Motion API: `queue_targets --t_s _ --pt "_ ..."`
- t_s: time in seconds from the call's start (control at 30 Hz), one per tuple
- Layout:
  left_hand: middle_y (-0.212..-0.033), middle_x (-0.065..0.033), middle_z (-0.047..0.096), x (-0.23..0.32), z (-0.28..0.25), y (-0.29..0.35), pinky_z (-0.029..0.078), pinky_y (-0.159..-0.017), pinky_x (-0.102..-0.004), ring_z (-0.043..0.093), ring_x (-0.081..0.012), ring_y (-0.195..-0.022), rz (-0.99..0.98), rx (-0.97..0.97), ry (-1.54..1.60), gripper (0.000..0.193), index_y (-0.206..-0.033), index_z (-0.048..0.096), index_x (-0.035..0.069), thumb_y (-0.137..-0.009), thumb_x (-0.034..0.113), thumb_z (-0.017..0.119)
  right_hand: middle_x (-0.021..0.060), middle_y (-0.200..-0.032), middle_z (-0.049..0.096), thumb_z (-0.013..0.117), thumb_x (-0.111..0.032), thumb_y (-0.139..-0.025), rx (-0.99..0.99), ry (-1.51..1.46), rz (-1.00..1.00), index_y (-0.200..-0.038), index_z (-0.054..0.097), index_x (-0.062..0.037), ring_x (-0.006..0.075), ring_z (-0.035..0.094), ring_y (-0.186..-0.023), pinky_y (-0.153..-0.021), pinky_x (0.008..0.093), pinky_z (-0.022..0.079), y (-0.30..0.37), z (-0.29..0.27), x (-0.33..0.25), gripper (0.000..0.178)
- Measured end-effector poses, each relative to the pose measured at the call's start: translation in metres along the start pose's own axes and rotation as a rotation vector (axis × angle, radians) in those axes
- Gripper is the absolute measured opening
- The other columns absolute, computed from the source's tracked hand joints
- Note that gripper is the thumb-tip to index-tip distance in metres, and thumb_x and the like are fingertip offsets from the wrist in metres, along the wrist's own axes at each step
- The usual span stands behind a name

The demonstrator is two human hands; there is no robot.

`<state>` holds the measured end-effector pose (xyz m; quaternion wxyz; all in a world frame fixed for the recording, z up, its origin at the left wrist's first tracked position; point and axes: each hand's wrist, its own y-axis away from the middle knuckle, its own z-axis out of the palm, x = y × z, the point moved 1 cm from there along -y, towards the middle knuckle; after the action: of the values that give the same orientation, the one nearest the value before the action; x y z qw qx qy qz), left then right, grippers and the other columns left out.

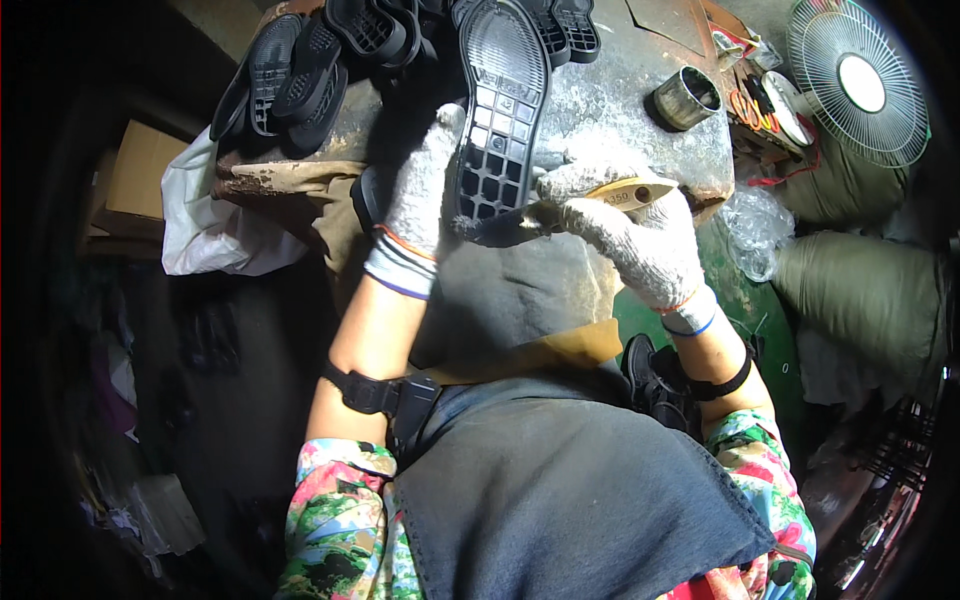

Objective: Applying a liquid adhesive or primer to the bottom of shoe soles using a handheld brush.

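Note:
A black rubber shoe sole [503, 110] is held up in front of me, its hollow gridded side showing. My left hand [425, 190], in a white knit glove, grips its left edge; the fingers behind it are hidden. My right hand [640, 235], gloved likewise, is closed around a brush [630, 192] with a flat pale wooden handle. The dark bristles meet the sole's near right end, close to its rim. Whether they press on the inside or the edge I cannot tell.
More black soles [300, 85] lie piled along the far left of the worn table [610, 100]. A metal can [687, 98] stands at its right. Beyond are a fan [858, 82] and scissors [752, 110]. A white sack [215, 215] hangs left; stuffed green bags [865, 295] lie right.

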<state>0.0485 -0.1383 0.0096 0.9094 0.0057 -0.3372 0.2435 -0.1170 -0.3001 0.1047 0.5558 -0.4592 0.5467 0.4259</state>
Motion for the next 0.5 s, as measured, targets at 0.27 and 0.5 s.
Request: queue_targets --t_s 0.27,0.5 --pt "-0.146 -0.0134 0.059 0.019 -0.002 0.024 0.049 -0.111 -0.0381 0.061 -0.0254 -0.129 -0.112 0.27 -0.677 0.052 -0.15 0.048 0.001 -0.113 0.037 0.043 0.007 -0.093 0.079 0.079 -0.024 -0.092 0.048 0.434 -0.24 -0.103 0.079 -0.0107 0.02 0.075 -0.083 -0.078 0.0312 0.059 -0.03 -0.025 0.001 0.017" --pt "-0.132 -0.0274 0.066 -0.015 0.001 0.034 0.061 -0.081 -0.0682 0.07 -0.0511 -0.108 -0.474 0.35 0.516 0.064 -0.149 0.05 0.002 -0.109 0.052 0.042 0.0071 -0.094 0.079 0.076 -0.022 -0.093 0.238 0.888 -0.457 -0.104 0.079 -0.0113 0.021 0.077 -0.084 -0.076 0.0317 0.059 -0.072 -0.091 0.039 0.015"
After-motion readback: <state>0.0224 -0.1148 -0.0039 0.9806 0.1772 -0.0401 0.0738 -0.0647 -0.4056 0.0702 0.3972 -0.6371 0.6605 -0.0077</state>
